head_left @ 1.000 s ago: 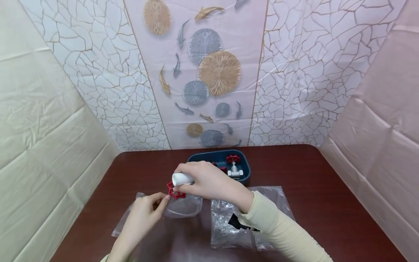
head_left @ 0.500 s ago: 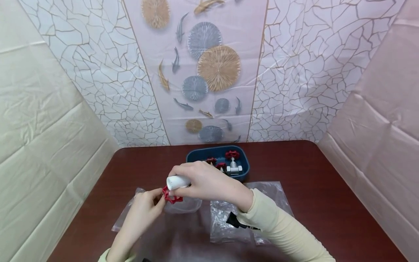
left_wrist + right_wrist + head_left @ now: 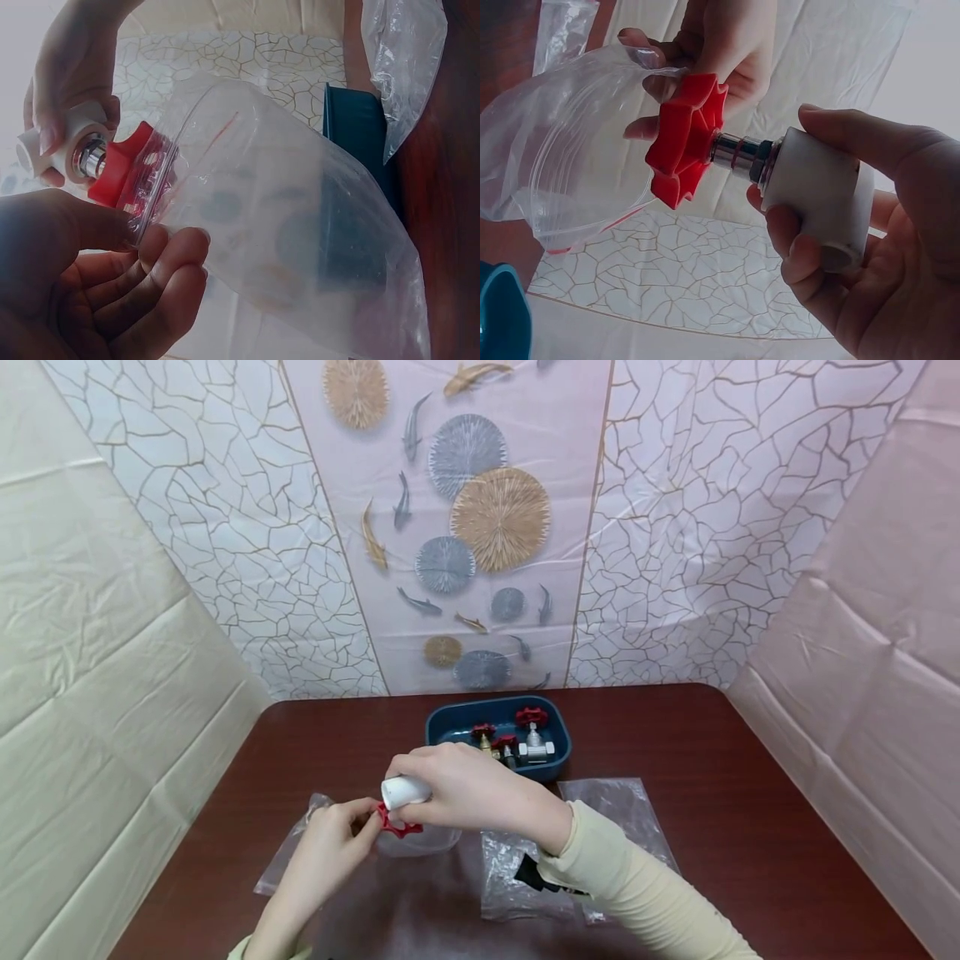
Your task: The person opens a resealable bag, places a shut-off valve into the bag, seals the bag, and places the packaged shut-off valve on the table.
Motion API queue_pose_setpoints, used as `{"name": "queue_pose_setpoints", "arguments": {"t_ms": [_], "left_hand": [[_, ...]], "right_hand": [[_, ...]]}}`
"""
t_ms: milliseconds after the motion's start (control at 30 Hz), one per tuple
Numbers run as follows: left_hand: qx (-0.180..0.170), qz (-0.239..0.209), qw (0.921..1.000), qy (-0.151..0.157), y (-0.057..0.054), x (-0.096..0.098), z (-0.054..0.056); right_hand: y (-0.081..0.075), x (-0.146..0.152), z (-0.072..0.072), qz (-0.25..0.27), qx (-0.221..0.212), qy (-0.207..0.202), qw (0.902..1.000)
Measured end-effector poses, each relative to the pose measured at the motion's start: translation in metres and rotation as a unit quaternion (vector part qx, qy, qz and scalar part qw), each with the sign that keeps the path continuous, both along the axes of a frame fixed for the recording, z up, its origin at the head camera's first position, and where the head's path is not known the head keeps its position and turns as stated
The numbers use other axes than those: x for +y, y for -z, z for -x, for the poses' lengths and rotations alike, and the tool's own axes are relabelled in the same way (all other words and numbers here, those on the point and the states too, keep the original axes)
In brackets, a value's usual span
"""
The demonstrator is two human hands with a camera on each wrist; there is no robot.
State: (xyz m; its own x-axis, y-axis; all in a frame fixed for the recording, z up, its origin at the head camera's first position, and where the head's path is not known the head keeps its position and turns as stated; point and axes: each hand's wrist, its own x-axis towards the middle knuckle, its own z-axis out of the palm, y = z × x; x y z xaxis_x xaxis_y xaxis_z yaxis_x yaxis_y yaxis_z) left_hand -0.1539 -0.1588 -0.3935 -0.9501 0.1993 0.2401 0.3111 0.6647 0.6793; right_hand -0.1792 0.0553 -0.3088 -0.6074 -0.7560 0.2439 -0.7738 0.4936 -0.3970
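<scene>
My right hand [image 3: 465, 789] grips the white body of a valve [image 3: 814, 195], which has a metal stem and a red star-shaped handwheel [image 3: 686, 142]. My left hand [image 3: 330, 843] pinches the rim of a clear zip bag [image 3: 277, 195] between thumb and fingers. In the left wrist view the bag's mouth stands open and the red handwheel is at its edge, partly behind the clear plastic. The white body is outside the bag, in the right hand's fingers [image 3: 780, 232].
A blue tray [image 3: 442, 718] at the back holds several valves with red handwheels, among them a silver valve [image 3: 534, 750]. Flat clear bags [image 3: 615, 810] lie right of the hands on the dark red-brown table [image 3: 750, 827]. Patterned cloth hangs behind.
The valve and both hands have shifted slightly left, and the red handwheel now sits closer to the left hand's fingertips at the bag. More of the tray's valves show.
</scene>
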Motion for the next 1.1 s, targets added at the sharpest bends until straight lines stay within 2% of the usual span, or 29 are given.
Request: {"name": "queue_pose_setpoints", "arguments": {"t_ms": [167, 267, 467, 733, 833, 967, 1100], "left_hand": [[-0.035, -0.014, 0.9993, -0.005, 0.006, -0.001, 0.003], [-0.043, -0.018, 0.9989, -0.008, 0.012, -0.003, 0.006], [-0.043, -0.039, 0.9983, -0.002, 0.024, -0.004, 0.01], [-0.038, -0.062, 0.9974, -0.001, 0.03, -0.002, 0.014], [-0.046, -0.073, 0.9962, 0.011, 0.033, 0.0, 0.014], [-0.085, -0.115, 0.9887, 0.045, 0.038, 0.002, 0.015], [-0.108, -0.139, 0.9826, 0.06, 0.042, 0.002, 0.016]], "right_hand": [[0.008, 0.0, 0.004, -0.009, -0.008, 0.015, 0.9998], [0.016, 0.0, 0.008, -0.012, -0.018, 0.025, 0.9995], [0.032, -0.003, 0.016, -0.029, -0.019, 0.045, 0.9984], [0.05, -0.008, 0.022, -0.042, -0.031, 0.057, 0.997], [0.059, -0.01, 0.024, -0.05, -0.03, 0.061, 0.9965], [0.072, -0.014, 0.028, -0.062, -0.034, 0.069, 0.9951], [0.084, -0.016, 0.033, -0.063, -0.037, 0.078, 0.9943]]}}
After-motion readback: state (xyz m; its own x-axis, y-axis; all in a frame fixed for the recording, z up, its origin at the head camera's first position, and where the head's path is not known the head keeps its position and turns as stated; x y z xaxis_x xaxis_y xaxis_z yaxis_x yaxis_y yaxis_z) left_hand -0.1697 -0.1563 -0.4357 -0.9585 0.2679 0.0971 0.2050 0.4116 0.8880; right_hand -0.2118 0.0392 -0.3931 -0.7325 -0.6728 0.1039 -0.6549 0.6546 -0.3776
